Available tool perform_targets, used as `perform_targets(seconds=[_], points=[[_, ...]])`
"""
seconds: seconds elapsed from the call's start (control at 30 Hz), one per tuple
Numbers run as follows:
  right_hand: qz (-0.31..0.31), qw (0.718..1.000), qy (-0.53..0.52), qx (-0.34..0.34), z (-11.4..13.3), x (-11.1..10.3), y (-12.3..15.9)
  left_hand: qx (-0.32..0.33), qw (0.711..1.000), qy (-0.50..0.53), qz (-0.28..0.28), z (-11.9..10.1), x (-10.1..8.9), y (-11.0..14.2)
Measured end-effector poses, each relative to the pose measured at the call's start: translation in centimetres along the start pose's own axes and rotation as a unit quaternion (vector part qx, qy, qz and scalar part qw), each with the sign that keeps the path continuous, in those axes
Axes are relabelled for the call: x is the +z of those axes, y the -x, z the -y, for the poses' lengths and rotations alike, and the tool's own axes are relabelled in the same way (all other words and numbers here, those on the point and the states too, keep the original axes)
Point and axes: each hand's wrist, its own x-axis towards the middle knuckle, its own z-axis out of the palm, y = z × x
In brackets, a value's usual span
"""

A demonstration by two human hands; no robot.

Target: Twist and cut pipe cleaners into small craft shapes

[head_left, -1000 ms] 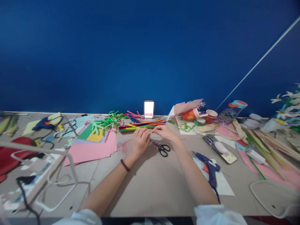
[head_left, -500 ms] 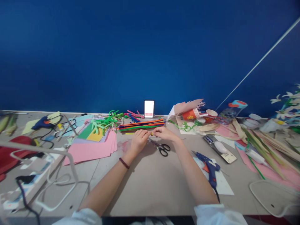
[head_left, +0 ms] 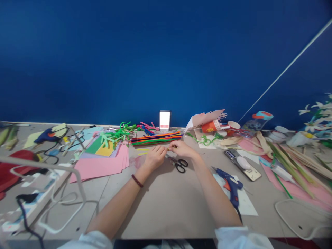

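Note:
My left hand (head_left: 156,156) is closed around a yellow pipe cleaner (head_left: 142,149), two strands of which stick out to its left. Close beside it, my right hand (head_left: 182,149) pinches a short yellow bit at the fingertips; most of that piece is hidden by the fingers. Black-handled scissors (head_left: 181,166) lie on the table just below my right hand, their blades partly behind the left one. Right behind both hands rests a bundle of colored pipe cleaners (head_left: 155,139).
A pink paper stack (head_left: 101,167) and bent green pipe cleaners (head_left: 111,138) lie left. To the right are a blue glue gun (head_left: 230,185), a phone (head_left: 251,172) and paper cups (head_left: 211,126). A power strip (head_left: 38,197) with cables sits far left. A lit screen (head_left: 165,120) stands against the wall.
Two yellow strands now show left of my left hand, where one showed before. Both hands stay close together, with only small finger movement.

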Motion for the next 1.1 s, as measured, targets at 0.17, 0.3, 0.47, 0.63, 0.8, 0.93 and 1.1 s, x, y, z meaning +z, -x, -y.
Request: perform_targets(seconds=[0.17, 0.3, 0.47, 0.63, 0.8, 0.93, 1.1], points=[[-0.070, 0.988, 0.104, -0.090, 0.5, 0.8, -0.1, -0.061, 0.996, 0.068, 0.005, -0.3, 0.2, 0.1], [-0.093, 0.971, 0.180, -0.127, 1.7, 1.2, 0.1, -0.149, 0.977, 0.154, -0.007, -0.4, -0.3, -0.4], [-0.104, 0.952, 0.235, -0.164, 2.2, 1.4, 0.0, -0.301, 0.876, 0.376, 0.013, 0.3, -0.5, -1.2], [-0.120, 0.963, 0.199, -0.138, 1.9, 1.0, 0.1, -0.375, 0.761, 0.528, 0.050, 1.4, 0.1, -1.4], [-0.114, 0.984, 0.100, -0.091, 1.3, 0.5, -0.1, -0.357, 0.767, 0.532, 0.029, 1.4, 0.1, -1.7], [-0.120, 0.990, 0.044, -0.066, 1.0, 0.6, -0.4, -0.336, 0.805, 0.489, 0.015, 1.3, 0.0, -1.8], [-0.113, 0.992, 0.025, -0.055, 0.9, 0.9, -0.5, -0.271, 0.876, 0.396, 0.046, 1.4, -0.6, -1.7]])
